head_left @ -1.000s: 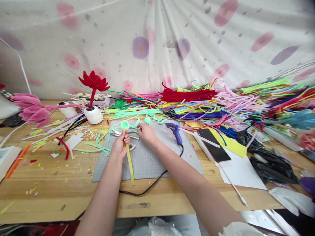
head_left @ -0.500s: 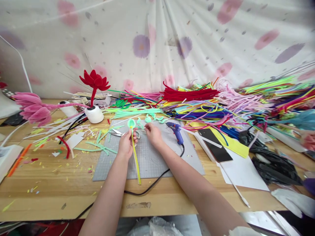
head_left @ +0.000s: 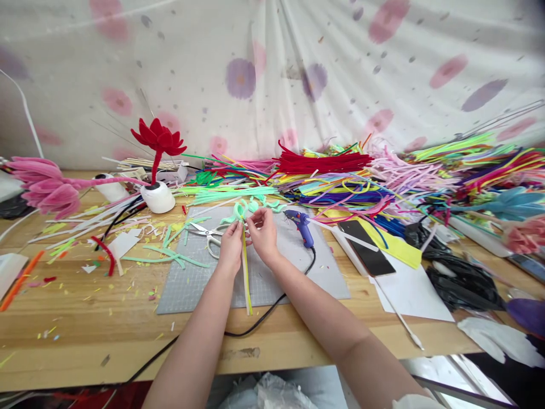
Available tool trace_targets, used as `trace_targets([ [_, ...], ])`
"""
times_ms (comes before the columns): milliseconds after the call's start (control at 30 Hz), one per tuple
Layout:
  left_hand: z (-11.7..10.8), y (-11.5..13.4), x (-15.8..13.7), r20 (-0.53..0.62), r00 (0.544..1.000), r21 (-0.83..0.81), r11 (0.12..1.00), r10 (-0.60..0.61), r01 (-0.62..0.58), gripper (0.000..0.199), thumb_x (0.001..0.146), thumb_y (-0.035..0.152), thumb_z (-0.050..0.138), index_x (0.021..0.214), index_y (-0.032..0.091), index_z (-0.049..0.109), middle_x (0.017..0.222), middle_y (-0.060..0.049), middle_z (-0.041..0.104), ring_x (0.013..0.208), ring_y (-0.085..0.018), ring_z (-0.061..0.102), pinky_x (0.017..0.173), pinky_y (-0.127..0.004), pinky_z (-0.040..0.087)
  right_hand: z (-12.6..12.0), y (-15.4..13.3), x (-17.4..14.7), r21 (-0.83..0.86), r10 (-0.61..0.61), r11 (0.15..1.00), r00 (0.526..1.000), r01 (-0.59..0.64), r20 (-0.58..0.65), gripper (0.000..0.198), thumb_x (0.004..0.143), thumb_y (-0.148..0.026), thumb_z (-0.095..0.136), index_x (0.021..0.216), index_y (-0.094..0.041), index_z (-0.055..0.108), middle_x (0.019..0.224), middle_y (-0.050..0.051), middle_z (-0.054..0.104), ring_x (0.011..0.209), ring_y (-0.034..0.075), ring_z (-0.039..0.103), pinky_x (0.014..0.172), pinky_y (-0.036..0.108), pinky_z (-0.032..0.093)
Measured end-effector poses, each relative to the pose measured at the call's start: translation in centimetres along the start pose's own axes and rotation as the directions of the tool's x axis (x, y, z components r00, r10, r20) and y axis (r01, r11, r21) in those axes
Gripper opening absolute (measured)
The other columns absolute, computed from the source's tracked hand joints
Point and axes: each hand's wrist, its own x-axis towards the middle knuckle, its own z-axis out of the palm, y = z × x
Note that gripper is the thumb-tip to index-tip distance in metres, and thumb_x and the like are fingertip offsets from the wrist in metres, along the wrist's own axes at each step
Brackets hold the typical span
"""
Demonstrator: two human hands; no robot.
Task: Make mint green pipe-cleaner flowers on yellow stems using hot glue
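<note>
My left hand [head_left: 231, 250] is closed around a yellow pipe-cleaner stem [head_left: 247, 287], whose lower end hangs toward the front of the cutting mat. A mint-green pipe-cleaner loop [head_left: 240, 208] tops the stem. Beside it, my right hand [head_left: 263, 236] has its fingers pinched close to the base of the loop; what lies between them is hidden. Just behind the hands are more curled mint-green pieces [head_left: 272, 204]. Scissors [head_left: 209, 237] lie left of my left hand on the grey cutting mat [head_left: 187, 292]. To the right of my right hand rests a purple glue gun [head_left: 301, 226].
Bundles of coloured pipe cleaners [head_left: 323, 165] line the back. A red flower [head_left: 157, 139] stands in a white pot [head_left: 158, 197] at left, near a pink flower [head_left: 46, 184]. A phone [head_left: 368, 250] lies on paper at right. The glue gun's black cord [head_left: 259, 321] crosses the front.
My right hand has come in against the stem beside my left hand. Both the stem and left hand have shifted slightly right, exposing more of the scissors. The view has shifted a little.
</note>
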Motion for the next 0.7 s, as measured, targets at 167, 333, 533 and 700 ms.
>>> trace_targets([
  [167,-0.12,-0.12,0.25,0.014,1.000,-0.047,0.999,0.005,-0.004,0.019,0.062,0.025,0.071,0.074,0.016,0.061,0.070,0.001,0.063,0.059,-0.008,0.057,0.054,-0.017,0.044,0.09,0.42,-0.15,-0.041,0.023,0.999,1.000,-0.023,-0.010,0.020,0.075,-0.030,0.051,0.086,-0.022,0.037,0.078,-0.002,0.056,0.062,0.011,0.055,0.061,0.025,0.045],
  [333,-0.23,-0.04,0.48,0.012,0.999,-0.088,0.996,-0.034,0.035,0.014,0.062,0.021,0.068,0.072,0.016,0.061,0.068,0.002,0.062,0.058,-0.007,0.056,0.055,-0.017,0.043,-0.11,0.24,-0.34,-0.043,0.006,0.999,1.000,-0.005,0.015,0.020,0.075,-0.030,0.051,0.087,-0.022,0.036,0.077,-0.001,0.057,0.062,0.012,0.056,0.062,0.026,0.045],
  [533,0.37,0.16,0.21,-0.016,0.999,0.003,1.000,0.028,-0.028,0.012,0.062,0.021,0.067,0.068,0.015,0.059,0.065,0.001,0.060,0.058,-0.008,0.055,0.054,-0.017,0.041,-0.25,0.03,-0.34,-0.088,0.014,0.996,0.998,-0.008,0.068,0.021,0.074,-0.026,0.051,0.090,-0.022,0.038,0.078,-0.002,0.060,0.064,0.012,0.058,0.064,0.028,0.046],
  [700,0.61,0.31,0.12,0.031,0.997,0.110,0.992,0.065,-0.068,0.014,0.069,0.026,0.063,0.063,0.015,0.055,0.062,0.002,0.058,0.057,-0.009,0.053,0.051,-0.017,0.039,-0.43,-0.30,-0.15,-0.132,0.004,0.991,0.994,0.010,0.105,0.031,0.072,-0.025,0.052,0.100,-0.021,0.040,0.077,-0.001,0.061,0.068,0.013,0.058,0.065,0.028,0.045],
])
